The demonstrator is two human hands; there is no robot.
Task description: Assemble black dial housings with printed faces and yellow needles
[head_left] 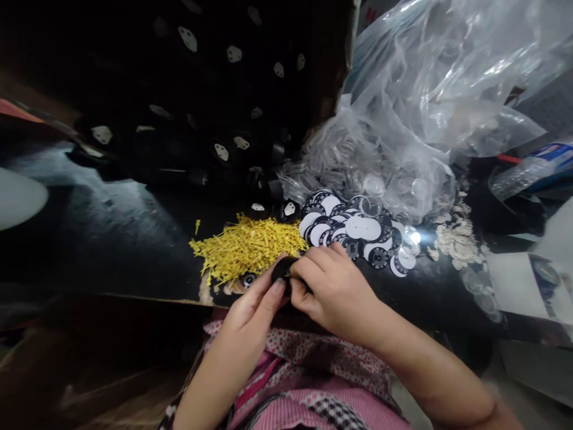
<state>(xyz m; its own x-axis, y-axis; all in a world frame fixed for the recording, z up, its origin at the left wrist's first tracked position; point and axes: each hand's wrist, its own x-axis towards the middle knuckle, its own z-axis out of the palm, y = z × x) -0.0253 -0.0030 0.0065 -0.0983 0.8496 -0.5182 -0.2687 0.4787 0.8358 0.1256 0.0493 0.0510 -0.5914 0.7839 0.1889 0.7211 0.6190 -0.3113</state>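
A round black part (282,270) is gripped by my left hand (257,303), thumb on its near side and fingers behind. My right hand (329,288) is closed in a pinch at the part's right edge; whatever sits between its fingertips is too small and hidden to make out. Just beyond my hands lies a heap of small yellow plastic pieces (250,245). To its right spreads a pile of black and white printed discs (358,228). A small dark ring-shaped piece (249,279) rests on the table edge left of my fingers.
A large dark box (286,36) holding black parts with pale plates stands at the back. Clear round covers (331,155) spill from a plastic bag (430,77) at the back right. Pale small pieces (456,233) and a white box (517,283) are on the right.
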